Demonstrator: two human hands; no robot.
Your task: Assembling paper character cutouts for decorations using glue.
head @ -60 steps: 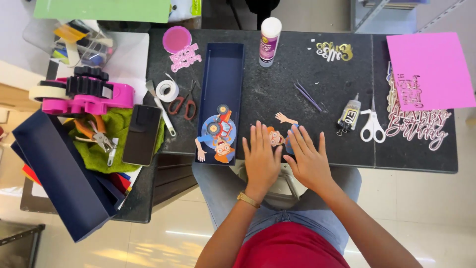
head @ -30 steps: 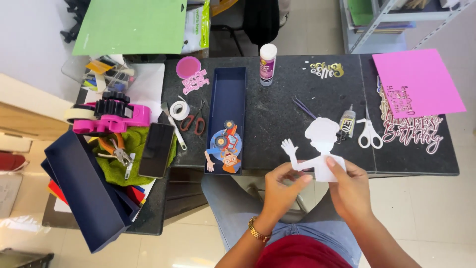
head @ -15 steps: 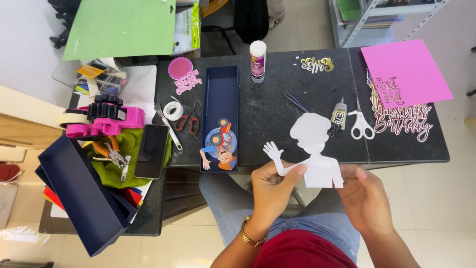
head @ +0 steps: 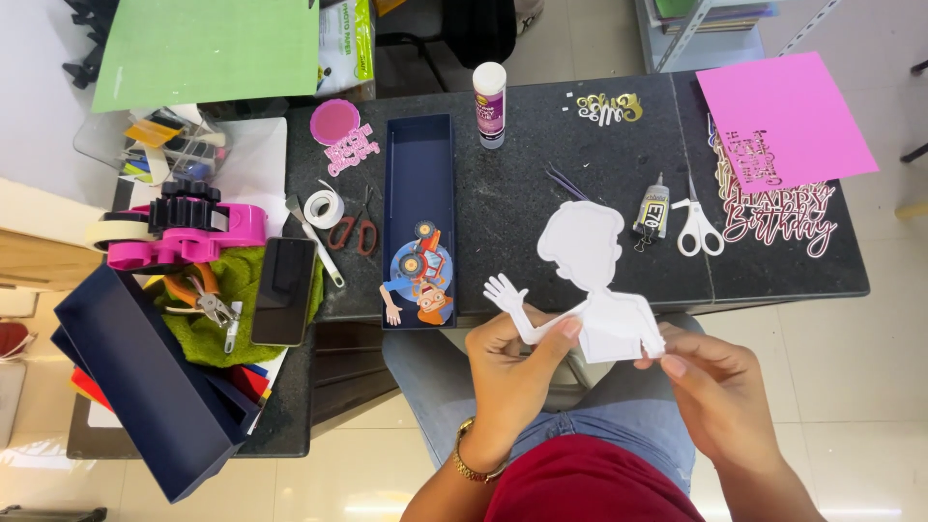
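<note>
Hidden: lower edge of white paper cutout (head: 592, 280) behind both hands; its printed face turned away, blank side up. Item: figure silhouette, rounded head, one raised arm with spread fingers, held above the lap at the near edge of the dark table (head: 522, 193). Left hand (head: 512, 362): grip closed, thumb pinching the torso beneath the arm. Right hand (head: 710, 387): fingertips pinched on the lower right corner. Nearby: white scissors (head: 698, 227), glue tube (head: 652, 208), navy box lid (head: 419, 193) holding coloured figure (head: 420, 280).
</note>
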